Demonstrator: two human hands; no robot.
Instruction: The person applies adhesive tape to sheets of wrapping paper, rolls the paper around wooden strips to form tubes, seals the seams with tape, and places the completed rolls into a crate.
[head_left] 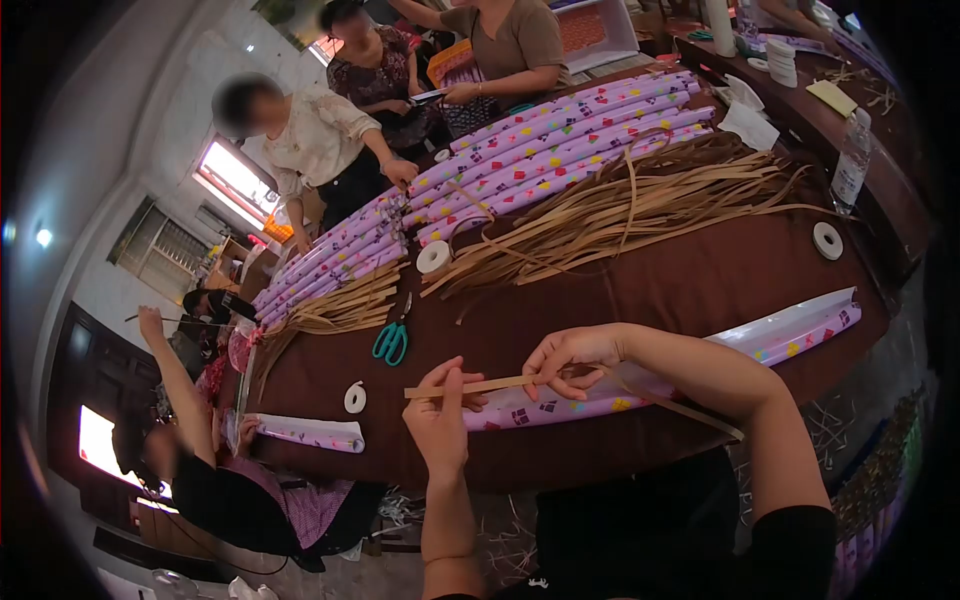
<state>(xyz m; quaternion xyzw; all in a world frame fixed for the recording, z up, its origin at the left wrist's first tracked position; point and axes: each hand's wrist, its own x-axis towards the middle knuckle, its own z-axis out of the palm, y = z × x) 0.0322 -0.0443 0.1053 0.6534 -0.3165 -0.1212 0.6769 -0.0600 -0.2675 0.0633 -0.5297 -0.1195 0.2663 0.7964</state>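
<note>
My left hand (pixel 445 412) pinches one end of a flat tan strip (pixel 485 386) between thumb and fingers. Further along, the same strip is gripped by my right hand (pixel 572 360), and its tail runs down to the right under my forearm. The stretch between my hands is straight and taut-looking. Beneath and behind them, a sheet of purple patterned wrapping film (pixel 790 345) lies partly rolled on the table, its white inner side showing. Teal-handled scissors (pixel 392 340) rest beyond my left hand, with a white tape roll (pixel 355 397) nearby.
Rolled patterned bundles (pixel 560 150) and a heap of tan strips (pixel 600 220) cover the far side of the brown tablecloth (pixel 700 275). A water bottle (pixel 851 165) and another tape roll (pixel 827 241) are at the right. Several people work around the table; one sits at left near another roll (pixel 310 434).
</note>
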